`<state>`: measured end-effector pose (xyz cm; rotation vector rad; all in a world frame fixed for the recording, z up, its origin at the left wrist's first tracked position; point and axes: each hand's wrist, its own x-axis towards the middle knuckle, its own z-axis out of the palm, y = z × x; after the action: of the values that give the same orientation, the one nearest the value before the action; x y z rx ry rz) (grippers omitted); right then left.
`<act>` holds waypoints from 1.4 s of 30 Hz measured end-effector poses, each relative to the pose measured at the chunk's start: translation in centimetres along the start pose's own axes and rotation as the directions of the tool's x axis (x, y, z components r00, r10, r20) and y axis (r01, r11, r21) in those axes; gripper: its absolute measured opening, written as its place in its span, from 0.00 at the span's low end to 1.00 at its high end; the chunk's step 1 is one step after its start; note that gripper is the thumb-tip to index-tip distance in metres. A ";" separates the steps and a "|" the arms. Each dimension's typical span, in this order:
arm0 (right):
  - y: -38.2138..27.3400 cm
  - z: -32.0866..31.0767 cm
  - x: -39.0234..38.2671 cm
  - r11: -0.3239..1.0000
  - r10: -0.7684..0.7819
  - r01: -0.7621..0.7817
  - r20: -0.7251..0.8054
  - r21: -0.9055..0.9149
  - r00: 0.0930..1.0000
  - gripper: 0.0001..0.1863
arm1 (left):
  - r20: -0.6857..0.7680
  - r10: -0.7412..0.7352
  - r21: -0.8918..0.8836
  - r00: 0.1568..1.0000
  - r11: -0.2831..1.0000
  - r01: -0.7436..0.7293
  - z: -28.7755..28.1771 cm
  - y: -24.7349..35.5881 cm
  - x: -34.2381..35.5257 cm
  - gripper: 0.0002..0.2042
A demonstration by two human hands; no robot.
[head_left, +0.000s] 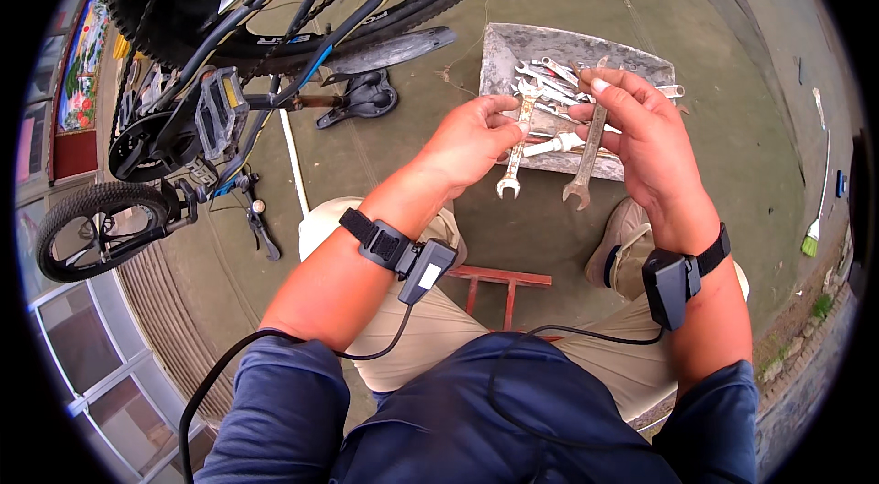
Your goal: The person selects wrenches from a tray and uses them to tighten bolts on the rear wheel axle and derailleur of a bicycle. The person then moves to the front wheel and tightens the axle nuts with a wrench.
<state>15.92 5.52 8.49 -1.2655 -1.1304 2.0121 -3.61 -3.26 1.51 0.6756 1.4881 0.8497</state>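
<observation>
My left hand [471, 141] is closed on a double open-ended wrench [515, 157], its lower jaw pointing toward me. Beside it, my right hand [641, 118] pinches a second, duller open-ended wrench [587, 154] between thumb and fingers. The two wrenches hang roughly parallel, a short gap between them, above the near part of a worn grey metal tray [499, 54]. Several more wrenches [549, 86] lie heaped in the tray, partly hidden by my hands. A white plastic-looking piece [557, 144] is among them.
At the left stands a bicycle with a large black tyre [366, 35], a pedal [220, 113] and a saddle [362, 99] low by the ground. A red metal frame [499, 278] is between my legs. A green-tipped brush [811, 237] lies far right. Cables run from devices on my wrists.
</observation>
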 end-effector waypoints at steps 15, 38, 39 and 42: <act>-1.3 -0.6 0.3 0.929 -0.202 0.164 0.083 0.333 0.976 0.30 | 0.298 0.122 -0.202 0.947 0.977 -0.062 0.4 2.7 -3.4 0.14; -0.2 1.2 -1.1 0.975 0.190 -0.150 0.259 -0.164 0.947 0.08 | -0.037 0.361 -0.621 0.932 0.722 -0.304 -3.3 3.5 -3.1 0.14; 0.1 1.4 -1.2 0.975 0.196 -0.157 0.278 -0.159 0.940 0.09 | -0.027 0.355 -0.614 0.935 0.731 -0.296 -3.4 3.5 -3.1 0.15; 0.0 2.3 -1.5 0.974 0.206 -0.166 0.300 -0.154 0.931 0.09 | -0.026 0.363 -0.527 0.932 0.787 -0.321 -2.9 3.3 -3.2 0.15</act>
<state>14.53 3.47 9.70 -1.1776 -1.3456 2.3820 -6.37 -4.36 6.06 0.5586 0.9973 1.4321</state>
